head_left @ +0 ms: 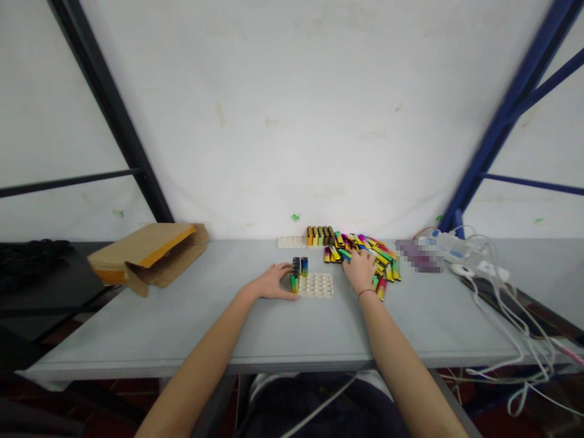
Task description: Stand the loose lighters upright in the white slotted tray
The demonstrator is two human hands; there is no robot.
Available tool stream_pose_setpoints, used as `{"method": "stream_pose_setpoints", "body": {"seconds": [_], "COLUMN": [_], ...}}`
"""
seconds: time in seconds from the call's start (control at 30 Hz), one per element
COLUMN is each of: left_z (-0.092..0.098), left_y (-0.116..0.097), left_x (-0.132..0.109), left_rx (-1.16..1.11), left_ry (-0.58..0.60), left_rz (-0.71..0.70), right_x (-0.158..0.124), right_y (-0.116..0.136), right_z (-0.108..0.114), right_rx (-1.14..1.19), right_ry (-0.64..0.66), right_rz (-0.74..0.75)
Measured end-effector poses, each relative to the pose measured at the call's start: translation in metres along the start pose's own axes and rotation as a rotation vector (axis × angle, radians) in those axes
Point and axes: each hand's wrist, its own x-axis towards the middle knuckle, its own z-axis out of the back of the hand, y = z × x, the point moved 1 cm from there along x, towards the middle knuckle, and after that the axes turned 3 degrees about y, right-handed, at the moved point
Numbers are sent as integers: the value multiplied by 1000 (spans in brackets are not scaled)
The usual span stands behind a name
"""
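A person sits at the front edge of a gray tabletop (274, 334), and their two hands are apart from each other. A pale tray (322, 286) with little holes lies between the hands, around the middle of the tabletop. Shiny lighters with black tops stand up in a row (294, 281) along the tray's left side, and a blue and gold lighter (304, 267) stands next to that row, near the tray's back. The left hand (276, 281) curls at the left of the row, thumb low and fingers higher, but I can't tell if it squeezes anything. The right hand (360, 271) is over a messy pile of bright lighters (385, 255), right of the tray. Its fingertips are hard to see, so I can't tell if it has one. Near the back edge, another tray (291, 242) has standing lighters (319, 236) at its right. A torn cardboard box (150, 240) lies by the back left corner. White wires (506, 298) tangle at the right end and droop past the front right corner.
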Motion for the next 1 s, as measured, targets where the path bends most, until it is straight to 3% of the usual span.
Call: {"method": "stream_pose_setpoints", "body": {"seconds": [0.1,0.23,0.4,0.5,0.6,0.73,1.0], "left_z": [0,-1,-1,-1,-1,-1,-2], "left_y": [1,2,2,1,1,1,4], "left_x": [0,0,0,0,0,1,1], "left_rx": [-5,-14,-10,2,15,15,14], "left_ry": [-4,-12,-7,0,9,14,10], "left_rz": [3,-2,0,3,1,2,-7], "right_x": [4,6,11,15,17,17,10], "right_y": [-8,-8,-9,-8,-5,-1,9], "right_z": [1,-1,-4,-2,2,3,-3], "right_rx": [-54,-85,-66,105,427,788,990], "right_ry": [81,136,132,75,-6,-48,128], "right_rz": [-24,48,88,47,24,113,140]}}
